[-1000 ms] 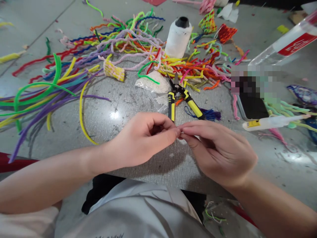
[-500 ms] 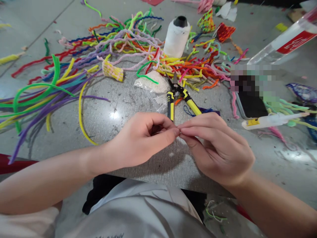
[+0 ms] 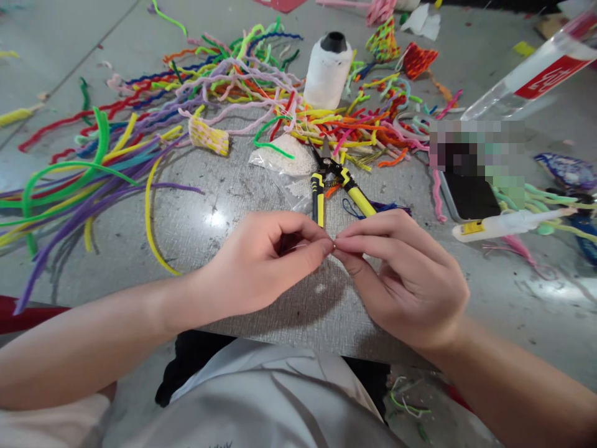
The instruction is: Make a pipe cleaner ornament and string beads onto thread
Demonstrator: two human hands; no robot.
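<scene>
My left hand [image 3: 275, 261] is closed in a pinch near the table's front edge, and a short bit of thin white thread [image 3: 293, 247] shows inside its curled fingers. My right hand [image 3: 405, 274] meets it fingertip to fingertip, pinching too. A tiny shiny speck [image 3: 334, 246] shows between the fingertips; it is too small to name. Just beyond the hands lie black and yellow pliers [image 3: 326, 177] with handles spread toward me. A clear bag of small white beads [image 3: 284, 158] rests beside them, with a green pipe cleaner [image 3: 275, 144] across it.
A white thread cone [image 3: 328, 74] stands behind a heap of pipe cleaners [image 3: 224, 81]. More long ones [image 3: 69, 180] spread leftward. To the right are a phone [image 3: 469, 193], a glue bottle [image 3: 508, 225] and a plastic bottle [image 3: 536, 74]. A yellow-pink woven piece [image 3: 208, 135] lies left of the bag.
The view has shifted slightly, so the table things sit a little further left. Both hands keep their pinch, and the tiny speck between the fingertips shows a bit more.
</scene>
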